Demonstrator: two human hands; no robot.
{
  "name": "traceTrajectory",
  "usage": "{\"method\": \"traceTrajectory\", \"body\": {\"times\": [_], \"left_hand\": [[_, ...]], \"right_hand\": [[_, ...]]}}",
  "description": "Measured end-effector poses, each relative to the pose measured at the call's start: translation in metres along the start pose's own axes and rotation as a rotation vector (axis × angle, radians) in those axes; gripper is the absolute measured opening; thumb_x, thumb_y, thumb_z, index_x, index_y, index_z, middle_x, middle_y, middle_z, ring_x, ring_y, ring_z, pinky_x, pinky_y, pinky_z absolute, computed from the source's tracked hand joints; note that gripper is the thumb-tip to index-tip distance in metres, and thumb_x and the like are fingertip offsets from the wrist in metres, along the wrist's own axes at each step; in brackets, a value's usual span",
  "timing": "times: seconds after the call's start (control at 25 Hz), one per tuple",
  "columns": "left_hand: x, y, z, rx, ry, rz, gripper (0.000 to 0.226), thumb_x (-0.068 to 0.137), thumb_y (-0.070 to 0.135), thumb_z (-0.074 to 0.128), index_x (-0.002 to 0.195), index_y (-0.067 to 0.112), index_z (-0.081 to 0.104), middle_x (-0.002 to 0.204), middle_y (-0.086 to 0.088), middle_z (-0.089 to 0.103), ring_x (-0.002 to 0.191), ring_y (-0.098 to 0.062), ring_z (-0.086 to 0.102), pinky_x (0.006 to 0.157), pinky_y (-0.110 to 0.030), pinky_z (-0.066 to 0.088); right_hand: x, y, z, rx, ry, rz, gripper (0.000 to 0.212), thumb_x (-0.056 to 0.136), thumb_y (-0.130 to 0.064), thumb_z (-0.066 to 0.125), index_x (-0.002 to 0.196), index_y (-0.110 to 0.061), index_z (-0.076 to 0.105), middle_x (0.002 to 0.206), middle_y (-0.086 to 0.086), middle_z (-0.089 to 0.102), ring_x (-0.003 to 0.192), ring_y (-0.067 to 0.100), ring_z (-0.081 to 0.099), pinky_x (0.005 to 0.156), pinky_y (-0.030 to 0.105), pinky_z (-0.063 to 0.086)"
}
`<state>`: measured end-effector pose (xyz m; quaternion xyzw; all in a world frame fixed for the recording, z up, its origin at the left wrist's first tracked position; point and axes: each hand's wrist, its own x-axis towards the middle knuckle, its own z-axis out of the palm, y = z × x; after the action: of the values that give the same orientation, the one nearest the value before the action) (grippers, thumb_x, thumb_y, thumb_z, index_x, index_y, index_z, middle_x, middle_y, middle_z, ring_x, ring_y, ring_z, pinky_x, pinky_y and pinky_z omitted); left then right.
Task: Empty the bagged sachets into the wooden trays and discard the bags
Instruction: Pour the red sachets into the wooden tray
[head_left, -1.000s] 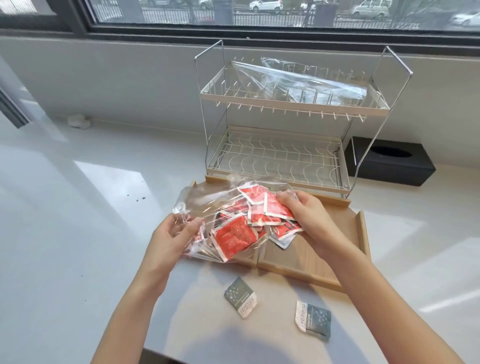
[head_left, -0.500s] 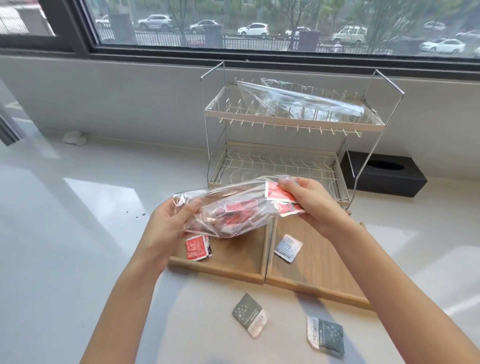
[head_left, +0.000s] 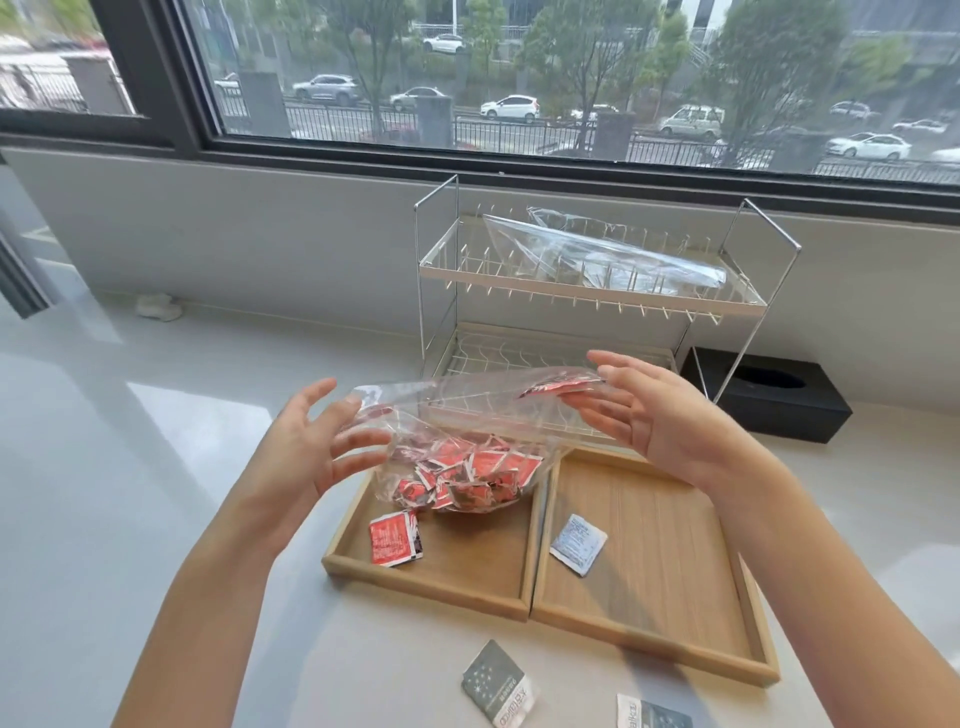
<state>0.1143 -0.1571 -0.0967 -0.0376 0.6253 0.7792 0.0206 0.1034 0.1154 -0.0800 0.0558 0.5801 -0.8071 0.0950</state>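
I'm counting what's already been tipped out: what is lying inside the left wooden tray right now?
One loose red sachet lies in the left wooden tray. The hanging bag of red sachets covers the tray's far part, so anything under it is hidden.
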Motion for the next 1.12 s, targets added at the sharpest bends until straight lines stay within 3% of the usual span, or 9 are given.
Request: {"method": "traceTrajectory", "body": {"times": [0.12,0.2,0.36,0.48,0.6,0.76,0.92,1.0,1.12], "left_hand": [[0.0,0.006,-0.004,-0.005,-0.09,0.046,0.055,0.071,0.041,0.069,0.115,0.015,0.048,0.095,-0.009,0.064,0.07,-0.012,0.07,0.063,-0.021,0.058],[-0.001,0.009,-0.006,0.062,-0.139,0.073,0.065,0.054,0.05,0.076,0.108,0.019,0.056,0.095,-0.006,0.071,0.081,-0.016,0.071,0.069,-0.02,0.057],[0.005,0.006,0.004,0.298,-0.045,0.158,0.011,0.084,0.021,0.059,0.091,0.015,0.065,0.081,0.003,0.073,0.072,-0.006,0.068,0.067,-0.01,0.054],[0.008,0.002,0.007,0.3,0.016,0.188,0.014,0.088,0.019,0.051,0.09,0.014,0.064,0.085,0.0,0.069,0.066,-0.003,0.067,0.068,-0.011,0.054],[0.009,-0.001,0.003,0.292,0.037,0.202,0.016,0.088,0.021,0.051,0.093,0.015,0.064,0.086,0.001,0.069,0.068,-0.005,0.067,0.07,-0.013,0.055],[0.008,-0.001,0.0,0.322,0.027,0.199,0.014,0.087,0.023,0.051,0.09,0.02,0.065,0.086,0.001,0.066,0.065,-0.002,0.064,0.069,-0.013,0.055],[0.009,0.007,-0.002,0.354,0.099,0.281,0.013,0.087,0.023,0.052,0.087,0.025,0.065,0.083,0.007,0.057,0.056,0.003,0.056,0.059,-0.012,0.052],[0.013,0.018,-0.005,0.335,0.144,0.364,0.013,0.088,0.023,0.052,0.083,0.026,0.063,0.084,0.011,0.057,0.058,0.004,0.056,0.057,-0.01,0.05],[0.022,0.033,-0.006,0.307,0.165,0.444,0.016,0.089,0.022,0.05,0.081,0.029,0.061,0.082,0.011,0.058,0.068,-0.001,0.056,0.056,-0.007,0.048]], "right_hand": [[-0.005,-0.001,-0.002,-0.062,-0.099,-0.066,0.043,0.081,-0.034,0.053,0.118,-0.013,0.055,0.108,0.013,0.068,0.094,0.017,0.069,0.071,0.02,0.057],[-0.011,-0.005,-0.003,-0.162,-0.115,-0.165,0.042,0.076,-0.03,0.057,0.114,-0.013,0.057,0.109,0.008,0.069,0.097,0.015,0.068,0.074,0.02,0.056],[-0.007,-0.001,-0.002,-0.553,0.1,-0.287,0.026,0.089,-0.008,0.052,0.114,-0.01,0.058,0.094,0.003,0.068,0.074,0.005,0.067,0.069,0.016,0.055],[-0.005,0.011,-0.007,-0.841,0.156,-0.308,0.044,0.087,-0.019,0.056,0.128,-0.025,0.045,0.111,-0.002,0.053,0.083,0.012,0.061,0.062,0.018,0.051],[-0.003,0.029,-0.013,-0.99,0.108,-0.191,0.065,0.083,-0.029,0.06,0.139,-0.033,0.027,0.131,-0.005,0.029,0.096,0.016,0.058,0.077,0.03,0.05],[0.012,0.036,-0.018,-0.695,0.276,-0.163,0.068,0.085,-0.027,0.059,0.142,-0.026,0.023,0.14,0.003,0.039,0.096,0.016,0.062,0.083,0.034,0.055],[0.017,0.025,-0.011,-0.499,0.292,-0.272,0.016,0.089,-0.01,0.053,0.102,-0.013,0.061,0.095,0.011,0.067,0.064,0.006,0.061,0.058,0.013,0.053],[0.017,0.007,-0.007,-0.46,0.297,-0.384,0.012,0.089,-0.006,0.051,0.092,-0.009,0.062,0.081,0.006,0.065,0.056,0.0,0.058,0.056,0.011,0.052],[0.016,-0.016,0.002,-0.48,0.266,-0.469,0.014,0.09,-0.008,0.051,0.085,-0.017,0.06,0.082,0.0,0.063,0.052,-0.002,0.059,0.058,0.014,0.053]]}}
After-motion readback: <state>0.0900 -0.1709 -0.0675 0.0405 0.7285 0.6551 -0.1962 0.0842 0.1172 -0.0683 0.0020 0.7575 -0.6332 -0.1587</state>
